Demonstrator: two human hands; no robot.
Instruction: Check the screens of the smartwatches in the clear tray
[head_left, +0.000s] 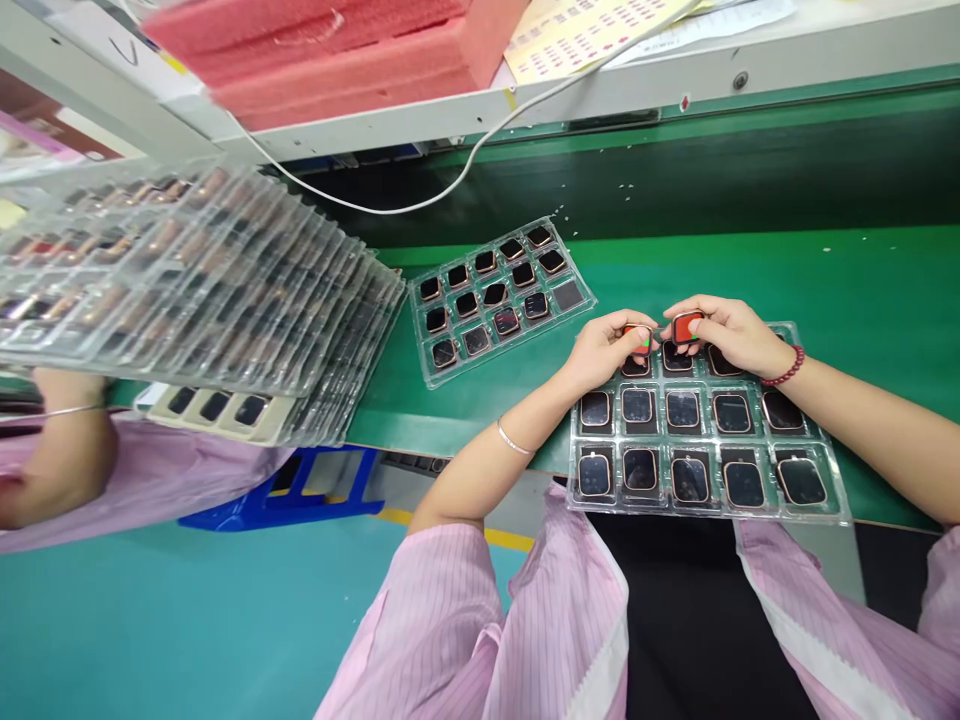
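My left hand pinches a small red piece with a green spot above a clear plastic tray. My right hand grips a square dark case with a red top, close to the small piece. The tray holds rows of square, dark-faced, copper-rimmed watch-like cases, and my fingers hide some in its back row. A second clear tray of smaller dark squares lies to the left, beyond my hands' reach of contact.
A tall stack of clear trays leans at the left, above a co-worker's arm in a pink striped sleeve. A green bench mat lies under the trays. Pink foam, a white cable and a blue stand are nearby.
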